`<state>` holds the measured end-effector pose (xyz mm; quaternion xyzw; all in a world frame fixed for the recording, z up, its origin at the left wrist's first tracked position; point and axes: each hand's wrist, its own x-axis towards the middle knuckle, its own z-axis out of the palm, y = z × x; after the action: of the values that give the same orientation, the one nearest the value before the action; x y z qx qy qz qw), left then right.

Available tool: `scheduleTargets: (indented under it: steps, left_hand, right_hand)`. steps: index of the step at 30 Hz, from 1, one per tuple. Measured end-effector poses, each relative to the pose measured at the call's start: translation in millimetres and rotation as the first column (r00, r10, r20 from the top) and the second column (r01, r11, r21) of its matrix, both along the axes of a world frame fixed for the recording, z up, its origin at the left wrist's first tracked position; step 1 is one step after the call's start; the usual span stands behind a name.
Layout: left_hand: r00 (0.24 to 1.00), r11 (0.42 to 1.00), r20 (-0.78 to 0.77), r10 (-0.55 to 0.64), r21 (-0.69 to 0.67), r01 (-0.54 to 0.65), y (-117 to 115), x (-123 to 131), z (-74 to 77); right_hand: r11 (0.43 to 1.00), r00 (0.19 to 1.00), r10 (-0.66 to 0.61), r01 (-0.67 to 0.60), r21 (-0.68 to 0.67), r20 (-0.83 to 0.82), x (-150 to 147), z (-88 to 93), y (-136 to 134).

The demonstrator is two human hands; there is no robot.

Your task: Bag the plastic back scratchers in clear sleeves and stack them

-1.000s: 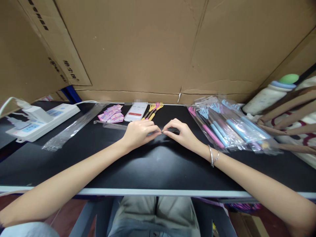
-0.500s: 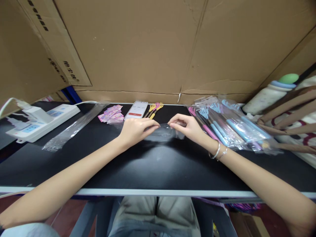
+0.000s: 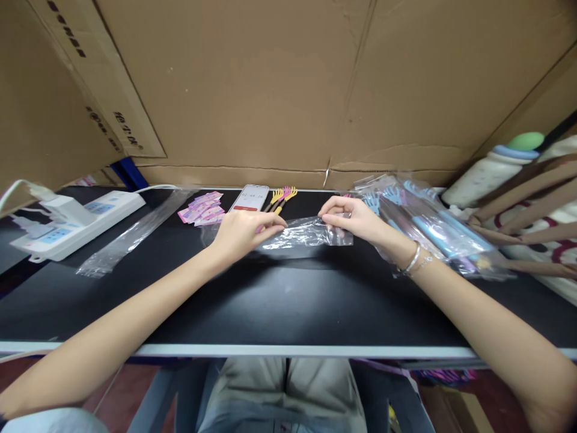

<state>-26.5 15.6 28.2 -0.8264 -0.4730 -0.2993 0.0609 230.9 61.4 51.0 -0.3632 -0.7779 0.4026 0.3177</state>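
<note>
A clear plastic bag stretches sideways between my hands, just above the black table. My left hand pinches it on the left, thumb against fingers. At the bag's right end, my right hand grips the film with closed fingertips. Behind my left hand lie yellow and pink claw-ended back scratchers and a phone showing a timer. Pink printed cards are spread left of the phone. Right of my right hand, bagged back scratchers with blue handles lie in a pile.
A white power strip with plugs and cables lies on the left, beside a flat stack of clear bags. A white bottle with a green top and a fabric bag stand at the right. Cardboard walls the back.
My right hand has moved right and slightly up, drawing the clear bag out longer between my hands. My left hand has shifted slightly left.
</note>
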Motion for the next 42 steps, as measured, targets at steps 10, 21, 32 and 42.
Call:
scheduleTargets:
  steps: [10, 21, 32, 42]
  left_hand:
    - [0.974, 0.989, 0.226, 0.025, -0.148, 0.009, 3, -3, 3.3]
    - [0.938, 0.973, 0.346, 0.032, -0.226, 0.051, 5, -2, 3.0]
    - [0.949, 0.975, 0.315, 0.012, -0.216, 0.060, 2, 0, 6.3]
    - [0.967, 0.967, 0.255, 0.009, -0.249, 0.057, 4, -2, 4.4]
  right_hand:
    - [0.986, 0.984, -0.042, 0.012, -0.165, -0.175, 5, -8.4, 8]
    - [0.955, 0.971, -0.099, 0.033, -0.294, -0.215, -15, -21.4, -6]
    - [0.965, 0.972, -0.100, 0.043, -0.258, -0.211, -14, -23.4, -2]
    - [0.967, 0.963, -0.150, 0.096, -0.236, -0.223, -11, -23.4, 1]
